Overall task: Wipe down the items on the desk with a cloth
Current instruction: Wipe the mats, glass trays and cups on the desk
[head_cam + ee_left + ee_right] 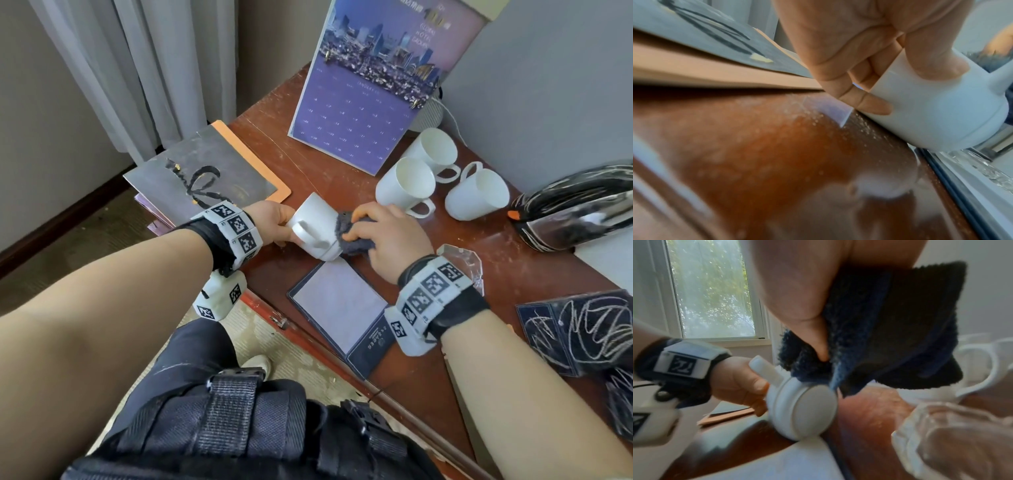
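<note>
A: Where's the mug [317, 224] being cleaned?

B: Tipped on its side above the desk [346, 178], its base just over the top corner of the dark notepad folder [342, 308], its handle up toward the camera. The left hand [270, 219] grips it at the rim end, thumb on the outside and fingers curled round the wall. The right hand [390, 233] clutches the dark blue cloth [352, 236] and presses it against the mug's side near the base.

A: How much room is there around the mug?

B: To its right, near but apart, three more white mugs [442, 181] stand in a cluster. Behind it the standing calendar [370, 92] leans upright. To its left an orange-edged board with a black brush stroke [205, 171] overhangs the desk's left edge. Just right of the mug's base, by the right wrist, sits a clear faceted object [466, 260], possibly glass; the right wrist view blurs it. Bare wood lies between the mug and the calendar. The desk's front edge runs close below the folder.

A: Any writing?

B: The calendar reads "JANUARY" over its date grid; the top lettering is too soft to read. The folder's lower flap has small print I can't make out. The wristbands carry black-and-white square markers.
</note>
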The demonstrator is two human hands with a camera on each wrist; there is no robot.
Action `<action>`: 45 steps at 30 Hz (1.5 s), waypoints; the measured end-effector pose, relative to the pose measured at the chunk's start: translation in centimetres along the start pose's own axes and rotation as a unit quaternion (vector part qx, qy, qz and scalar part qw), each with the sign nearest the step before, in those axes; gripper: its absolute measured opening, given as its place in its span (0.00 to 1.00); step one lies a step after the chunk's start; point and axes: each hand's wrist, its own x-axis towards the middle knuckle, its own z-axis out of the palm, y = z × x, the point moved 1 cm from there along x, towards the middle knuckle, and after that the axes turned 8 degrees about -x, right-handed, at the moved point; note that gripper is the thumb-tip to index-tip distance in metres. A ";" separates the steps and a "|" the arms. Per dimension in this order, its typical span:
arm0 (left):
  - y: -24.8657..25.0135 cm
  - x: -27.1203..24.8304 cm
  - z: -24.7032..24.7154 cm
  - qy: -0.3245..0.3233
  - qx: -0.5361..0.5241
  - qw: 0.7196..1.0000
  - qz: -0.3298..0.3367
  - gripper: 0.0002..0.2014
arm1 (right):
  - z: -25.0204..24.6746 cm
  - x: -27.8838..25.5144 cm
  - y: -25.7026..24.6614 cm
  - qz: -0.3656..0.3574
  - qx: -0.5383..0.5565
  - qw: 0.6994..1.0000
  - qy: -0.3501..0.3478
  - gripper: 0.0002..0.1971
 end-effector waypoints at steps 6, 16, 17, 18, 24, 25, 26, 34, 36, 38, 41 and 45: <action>0.0 -0.3 -0.1 -0.005 0.022 1.000 0.006 0.02 | -0.8 2.1 -3.0 -0.025 0.029 0.998 0.054 0.19; -0.4 -0.6 -0.1 0.006 0.065 0.998 0.023 0.09 | 0.2 0.0 0.6 0.028 0.015 0.998 0.050 0.17; -0.5 -0.6 -0.2 0.007 0.072 0.997 0.017 0.07 | -0.2 0.2 0.7 0.064 0.056 0.994 0.067 0.17; -0.3 -0.8 -0.2 0.007 0.079 0.997 0.022 0.02 | -0.5 0.7 0.4 0.093 0.111 0.985 0.089 0.17; -0.5 -0.8 -0.1 0.033 0.168 0.985 -0.002 0.16 | 0.5 2.9 -5.7 -0.046 0.038 0.998 0.003 0.21; -0.6 -0.8 -0.1 0.028 0.173 0.985 0.002 0.15 | 0.9 3.0 -5.7 -0.044 0.020 0.999 -0.004 0.21; -0.7 -0.7 -0.1 0.019 0.151 0.988 0.008 0.12 | 1.2 3.3 -5.4 -0.023 0.031 0.999 0.002 0.21; -1.6 -0.9 0.1 0.010 0.079 0.996 0.032 0.02 | 3.1 6.7 -0.5 0.137 0.155 0.973 -0.105 0.17; -1.9 -1.1 0.1 0.014 0.075 0.997 0.027 0.05 | 3.0 5.4 -1.3 0.117 0.168 0.976 -0.074 0.19; -2.0 -1.3 0.0 0.015 0.069 0.997 0.029 0.09 | 2.6 3.8 -2.6 0.070 0.143 0.987 -0.013 0.22; -2.0 -1.1 0.1 0.016 0.119 0.993 0.015 0.10 | 2.3 2.7 -5.0 -0.087 0.033 0.992 0.085 0.23; -1.8 -1.0 0.1 0.030 0.144 0.989 0.010 0.13 | 1.9 4.7 -5.4 -0.060 0.065 0.995 0.037 0.21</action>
